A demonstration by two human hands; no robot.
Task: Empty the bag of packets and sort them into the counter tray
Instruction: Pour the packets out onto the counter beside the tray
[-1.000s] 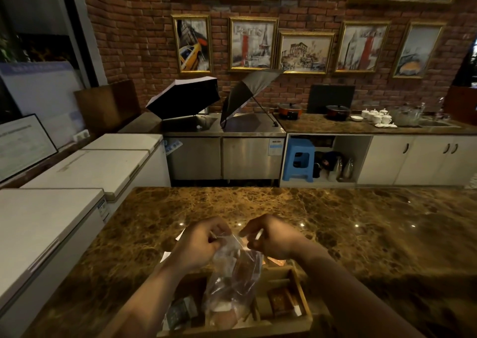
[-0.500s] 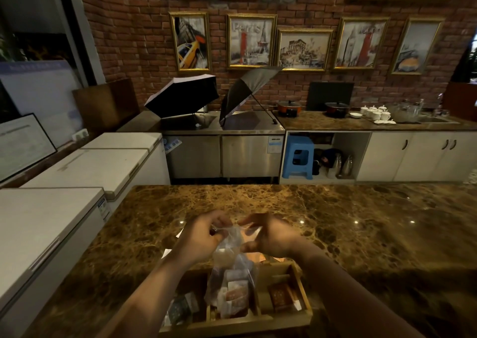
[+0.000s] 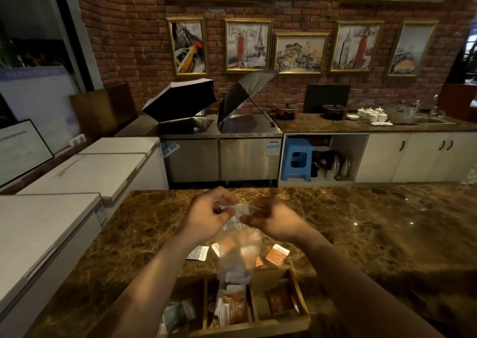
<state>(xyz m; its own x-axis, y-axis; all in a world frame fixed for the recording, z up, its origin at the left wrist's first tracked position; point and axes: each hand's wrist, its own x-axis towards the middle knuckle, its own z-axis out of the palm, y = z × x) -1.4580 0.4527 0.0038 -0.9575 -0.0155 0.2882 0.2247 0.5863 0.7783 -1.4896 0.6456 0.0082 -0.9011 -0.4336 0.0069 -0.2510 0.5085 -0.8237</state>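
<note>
While both hands were raised above the marble counter [image 3: 361,221], the left hand [image 3: 206,216] and the right hand [image 3: 273,221] each pinched the upper edge of a clear plastic bag [image 3: 237,250] between curled fingers and thumb, one on either side of its mouth. The bag hung down from them, blurred, with packets visible inside as pale and orange shapes; how many it held could not be told. Its lower end hung over the middle compartment of the wooden tray [image 3: 302,296], which stood on the counter at the near edge of the view.

The tray had three compartments side by side. The left one held a dark grey packet [image 3: 175,317], the middle one orange and white packets [image 3: 235,309], and the right one a dark brown packet [image 3: 280,303]. On the counter just beyond the tray lay loose packets: a grey and white one [image 3: 198,253] to the left and an orange one [image 3: 277,254] to the right, with further orange ones partly hidden behind the bag.

Across the room, two open umbrellas [image 3: 180,100] rested on a steel worktop, and a blue stool [image 3: 296,159] stood in an open cabinet space.
</note>
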